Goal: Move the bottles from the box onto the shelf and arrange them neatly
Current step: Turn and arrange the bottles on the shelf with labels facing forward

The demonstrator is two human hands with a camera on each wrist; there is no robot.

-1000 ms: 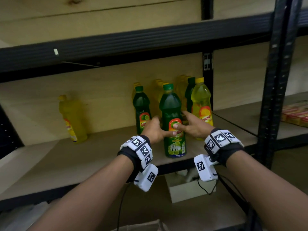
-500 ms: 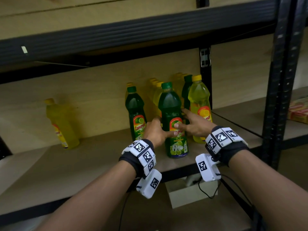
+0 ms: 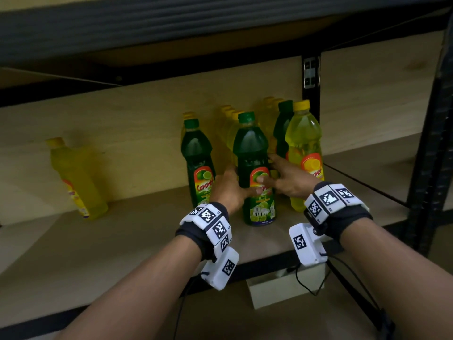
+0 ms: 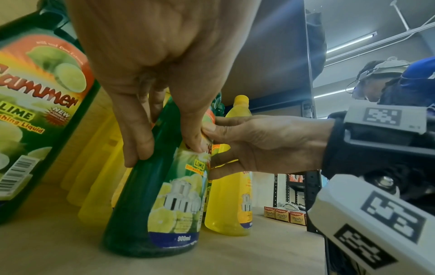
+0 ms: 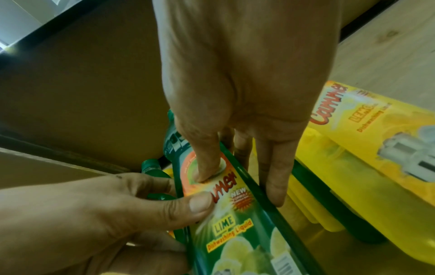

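A green lime dishwashing bottle (image 3: 250,148) stands upright near the front of the wooden shelf (image 3: 122,241). Both hands hold it at the label. My left hand (image 3: 235,187) wraps its left side, thumb on the label front. My right hand (image 3: 272,170) pinches it from the right, thumb pressed on the label and fingers down the far side. The left wrist view shows the bottle (image 4: 153,214) with its base on the board under the left hand (image 4: 153,93) and right hand (image 4: 259,145). The right wrist view shows both thumbs on the bottle (image 5: 235,232).
A second green bottle (image 3: 197,155) stands just left, a yellow bottle (image 3: 304,148) just right, and rows of yellow bottles (image 3: 230,123) behind. A lone yellow bottle (image 3: 76,177) stands far left. A black upright post (image 3: 429,143) bounds the right; the upper shelf beam (image 3: 171,20) hangs overhead.
Both hands keep the same hold on the green bottle, which has hardly moved on the shelf. The head view has shifted closer and slightly left.
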